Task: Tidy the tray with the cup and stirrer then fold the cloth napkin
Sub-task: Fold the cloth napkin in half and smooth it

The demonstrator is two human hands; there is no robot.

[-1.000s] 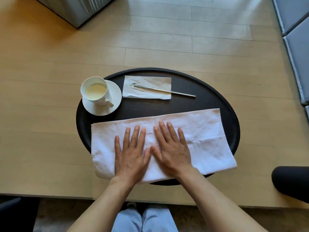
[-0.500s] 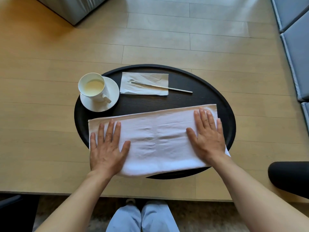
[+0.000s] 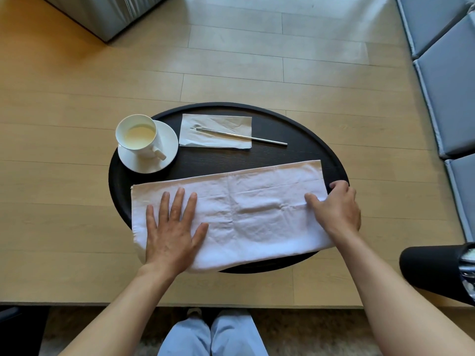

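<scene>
A white cloth napkin (image 3: 246,211), folded into a long band, lies across the near half of a round black tray (image 3: 303,129). My left hand (image 3: 174,227) rests flat on the napkin's left part, fingers spread. My right hand (image 3: 336,209) curls around the napkin's right end, thumb on top and fingers past the edge. At the tray's far left stands a white cup (image 3: 137,136) with pale liquid on a white saucer (image 3: 167,140). A metal stirrer (image 3: 244,136) lies on a small paper napkin (image 3: 216,132) at the tray's far side.
The tray sits on a light wooden table (image 3: 77,176). A grey-blue cushioned seat (image 3: 447,73) lines the right edge, a grey block (image 3: 108,14) stands at the far left, and a black rounded object (image 3: 434,268) sits near the right front corner.
Both hands slid apart from the napkin's middle toward its ends. The right hand went from flat on the cloth to curled around the right edge.
</scene>
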